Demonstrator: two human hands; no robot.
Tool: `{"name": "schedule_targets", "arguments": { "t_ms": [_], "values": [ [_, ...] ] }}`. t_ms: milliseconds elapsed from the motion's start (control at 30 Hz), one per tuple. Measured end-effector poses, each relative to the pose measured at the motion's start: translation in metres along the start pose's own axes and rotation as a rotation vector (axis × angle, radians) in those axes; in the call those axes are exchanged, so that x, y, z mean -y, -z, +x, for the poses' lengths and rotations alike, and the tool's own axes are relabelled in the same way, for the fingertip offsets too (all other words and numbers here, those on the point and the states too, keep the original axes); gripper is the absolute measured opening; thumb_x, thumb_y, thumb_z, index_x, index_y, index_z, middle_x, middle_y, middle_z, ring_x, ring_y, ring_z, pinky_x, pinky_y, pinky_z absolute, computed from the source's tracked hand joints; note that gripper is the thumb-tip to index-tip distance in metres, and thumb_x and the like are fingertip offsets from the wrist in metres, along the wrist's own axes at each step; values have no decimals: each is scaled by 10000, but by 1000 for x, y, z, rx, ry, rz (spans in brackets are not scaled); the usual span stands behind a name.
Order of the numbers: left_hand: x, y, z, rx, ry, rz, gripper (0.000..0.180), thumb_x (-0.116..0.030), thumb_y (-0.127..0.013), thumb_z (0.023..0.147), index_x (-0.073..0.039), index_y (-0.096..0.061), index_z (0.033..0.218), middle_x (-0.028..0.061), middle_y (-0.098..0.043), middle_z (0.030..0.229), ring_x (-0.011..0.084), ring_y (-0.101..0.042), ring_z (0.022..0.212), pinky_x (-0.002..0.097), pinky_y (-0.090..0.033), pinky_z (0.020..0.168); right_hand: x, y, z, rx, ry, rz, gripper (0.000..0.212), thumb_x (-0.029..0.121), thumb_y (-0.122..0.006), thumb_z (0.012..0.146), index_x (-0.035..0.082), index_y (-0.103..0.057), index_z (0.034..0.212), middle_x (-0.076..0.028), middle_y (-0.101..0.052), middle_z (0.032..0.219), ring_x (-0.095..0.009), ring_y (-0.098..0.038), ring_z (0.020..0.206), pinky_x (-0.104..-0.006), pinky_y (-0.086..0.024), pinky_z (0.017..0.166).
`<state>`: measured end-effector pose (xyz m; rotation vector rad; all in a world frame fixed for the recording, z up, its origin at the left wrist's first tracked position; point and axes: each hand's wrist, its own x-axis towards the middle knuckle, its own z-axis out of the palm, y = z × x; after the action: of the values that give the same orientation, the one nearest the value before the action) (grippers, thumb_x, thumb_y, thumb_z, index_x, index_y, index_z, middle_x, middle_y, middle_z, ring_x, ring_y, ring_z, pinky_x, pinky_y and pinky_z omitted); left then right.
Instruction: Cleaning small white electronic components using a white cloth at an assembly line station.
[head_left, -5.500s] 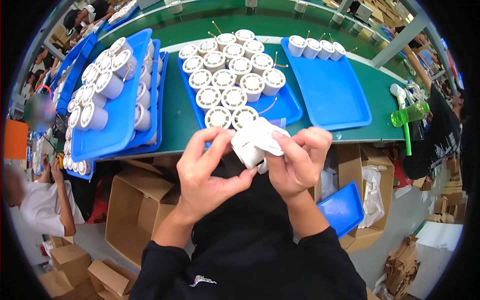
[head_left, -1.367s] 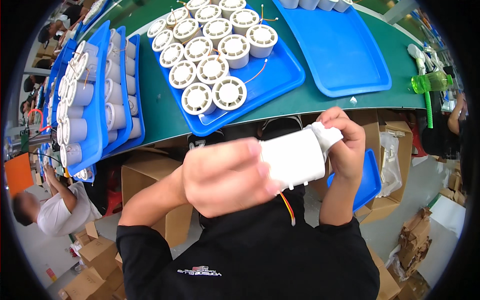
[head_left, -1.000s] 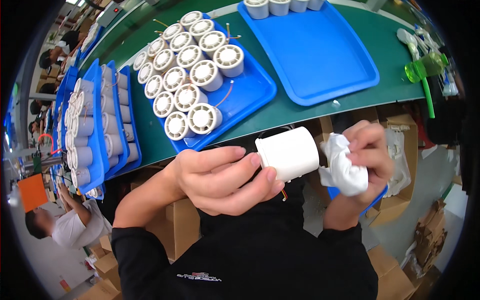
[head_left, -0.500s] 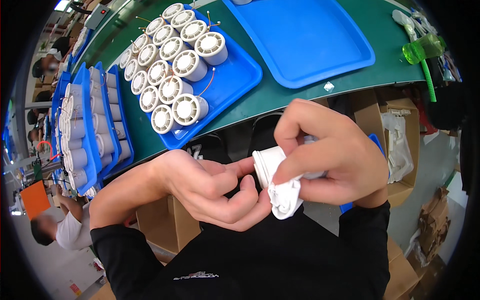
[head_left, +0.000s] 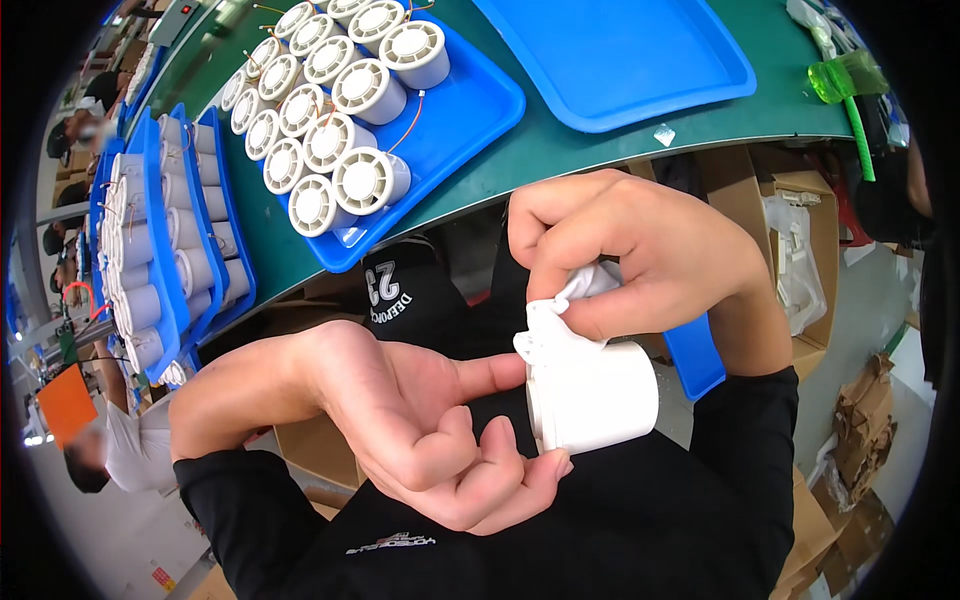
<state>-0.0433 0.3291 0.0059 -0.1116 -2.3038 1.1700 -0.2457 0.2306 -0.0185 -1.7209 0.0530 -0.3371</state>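
Observation:
A smooth white plastic cylinder (head_left: 605, 400) lies sideways in front of my body. My left hand (head_left: 420, 430) grips it at its left end, with the fingertips spread around the rim and the palm turned up. Above it, my right hand (head_left: 640, 255) pinches a crumpled white cloth (head_left: 548, 335) between thumb and fingers. The cloth touches the upper part of the rim at that left end. The end face itself is turned toward my left palm and hidden.
Slotted-top white cylinders (head_left: 370, 180) with thin wires stand in a blue tray (head_left: 465, 115) on the green table (head_left: 480, 195). Another blue tray (head_left: 620, 60) is right of it. Filled trays (head_left: 170, 260) are stacked left. A green bottle (head_left: 845, 75), cardboard box (head_left: 825, 235) and co-worker (head_left: 135, 440) are around.
The cylinder, mostly covered by my right hand before, now shows along its side. My right hand with the cloth has moved up to the rim's top. The view has shifted slightly.

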Motion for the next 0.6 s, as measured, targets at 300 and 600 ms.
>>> {"name": "schedule_targets", "arguments": {
  "t_ms": [300,600],
  "values": [
    [-3,3,-3,-11,12,19,553,-205,-825,684,-211,-633,1203,-159,-479,1114,46,-406,852,221,-311,667,-11,-4,-12,-76,23,-241,61,25,-666,720,7,-654,778,-53,-538,786,-179,-549,697,-289,-430,607],
    [-9,2,-5,-12,15,35,381,-154,-779,652,-137,-612,995,-55,-550,1113,83,-471,864,238,-353,657,16,-5,-5,-119,301,-77,141,19,-719,651,28,-694,789,-61,-502,813,-146,-490,629,-246,-356,509]
  ]
}}
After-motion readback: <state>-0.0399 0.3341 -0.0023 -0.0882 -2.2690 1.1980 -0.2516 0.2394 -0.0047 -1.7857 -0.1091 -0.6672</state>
